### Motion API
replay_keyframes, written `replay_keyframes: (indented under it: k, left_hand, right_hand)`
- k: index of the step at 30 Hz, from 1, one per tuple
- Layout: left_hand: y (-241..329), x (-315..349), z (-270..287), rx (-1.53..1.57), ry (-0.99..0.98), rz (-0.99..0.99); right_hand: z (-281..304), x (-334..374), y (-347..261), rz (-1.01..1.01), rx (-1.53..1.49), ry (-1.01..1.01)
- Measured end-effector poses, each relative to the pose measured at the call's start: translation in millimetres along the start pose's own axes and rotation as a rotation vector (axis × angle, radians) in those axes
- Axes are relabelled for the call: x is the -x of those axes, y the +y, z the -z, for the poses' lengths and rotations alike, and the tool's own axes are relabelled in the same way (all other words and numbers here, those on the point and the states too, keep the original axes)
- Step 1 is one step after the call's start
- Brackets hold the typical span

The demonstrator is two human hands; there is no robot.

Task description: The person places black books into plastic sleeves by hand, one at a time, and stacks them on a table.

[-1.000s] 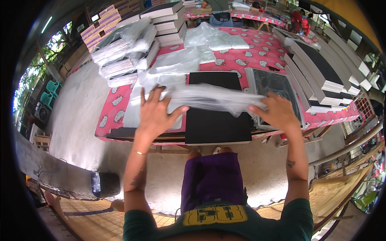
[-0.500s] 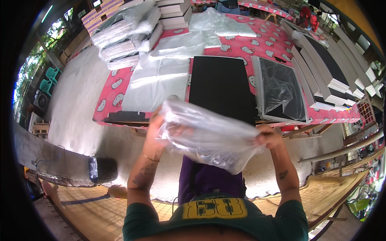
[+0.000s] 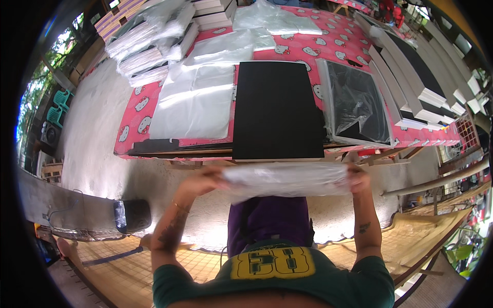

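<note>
A clear plastic bag (image 3: 287, 179) stretches sideways in front of my body, just off the table's near edge. My left hand (image 3: 203, 180) grips its left end, and my right hand (image 3: 358, 178) grips its right end; both are closed on the plastic. Motion blurs the bag and the fingers a little. Right beyond the bag lies a flat black rectangular board (image 3: 277, 110), its near end reaching the table edge. Left of the board is a pile of flat clear plastic bags (image 3: 195, 105). To its right, a black board in clear plastic (image 3: 357, 105) lies flat.
The table (image 3: 136, 123) wears a pink patterned cover. Stacks of thick white-and-black boards (image 3: 411, 77) line its right side. Plastic-wrapped stacks (image 3: 149, 46) stand at the far left, with more clear bags (image 3: 272, 20) at the back. A dark bin (image 3: 134, 216) is on the floor at left.
Both hands have brought the bag lower and closer to level, the left hand coming down toward me. The bag is pulled into a narrower band, uncovering the black board's near end.
</note>
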State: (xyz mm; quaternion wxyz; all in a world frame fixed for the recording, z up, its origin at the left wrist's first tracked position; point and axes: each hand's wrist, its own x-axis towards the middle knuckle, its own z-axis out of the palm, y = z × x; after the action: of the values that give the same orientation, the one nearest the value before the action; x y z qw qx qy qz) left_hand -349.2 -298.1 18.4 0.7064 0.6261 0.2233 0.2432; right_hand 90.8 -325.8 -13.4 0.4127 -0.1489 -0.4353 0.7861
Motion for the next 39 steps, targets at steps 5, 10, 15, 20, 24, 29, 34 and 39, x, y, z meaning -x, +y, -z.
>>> replay_keyframes:
  k: [5,10,15,20,24,29,34,39]
  left_hand:
    - [-24.3,-20.7,-37.8,-0.014,0.825,-0.152]
    - [-61.9,-48.0,-51.0,-0.3,1.112,-0.075]
    - [-41.1,-33.7,-65.0,-0.361,1.032,0.053]
    - [-23.5,-8.9,-58.1,0.003,0.971,-0.398]
    - [64.9,-1.8,-46.0,0.544,0.518,-0.653]
    - [157.7,-65.6,8.9,0.6,0.561,-0.762]
    - [114.1,-125.4,62.1,0.755,0.511,-0.589]
    - [-23.7,-116.5,109.7,0.756,0.749,-0.269]
  right_hand:
    - [-36.7,-20.2,50.5,-0.039,0.53,0.554]
    - [-42.7,-42.9,73.2,0.133,0.899,1.044]
    - [-42.5,-38.8,78.7,0.359,0.803,1.043]
    - [-43.9,-4.0,25.3,0.467,0.346,0.691]
    - [-125.8,-27.4,-77.5,0.438,-0.044,0.197]
    - [-102.3,-117.4,-138.8,0.604,-0.114,0.174]
    - [-16.4,-157.9,-119.6,0.447,-0.307,0.427]
    - [61.0,-149.6,-24.8,0.219,-0.106,0.57]
